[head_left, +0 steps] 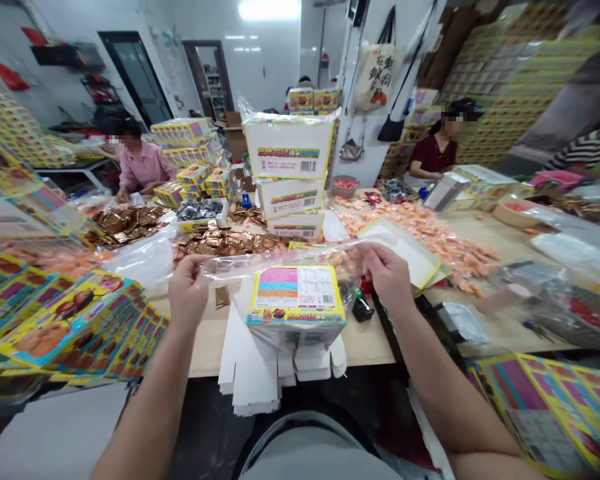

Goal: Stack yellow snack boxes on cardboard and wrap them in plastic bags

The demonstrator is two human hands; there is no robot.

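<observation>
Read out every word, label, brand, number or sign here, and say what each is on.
"在": tote bag, top row; its other characters are unclear.
Stacked boxes: coloured title and small print, too blurred.
Near box: title, panel print and barcode digits, too small or blurred.
Other boxes: nothing legible.

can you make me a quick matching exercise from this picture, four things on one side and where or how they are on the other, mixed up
Column one
1. thin, clear plastic film
2. cream cloth tote bag with black lettering
3. three white rectangular boxes with colourful lettering
4. small orange-wrapped packets

Column two
A. stacked one on another
B. stretched between the left hand and the right hand
C. spread loosely over the table
D. hanging up by its dark straps

Right pairs: 1-B, 2-D, 3-A, 4-C
</observation>
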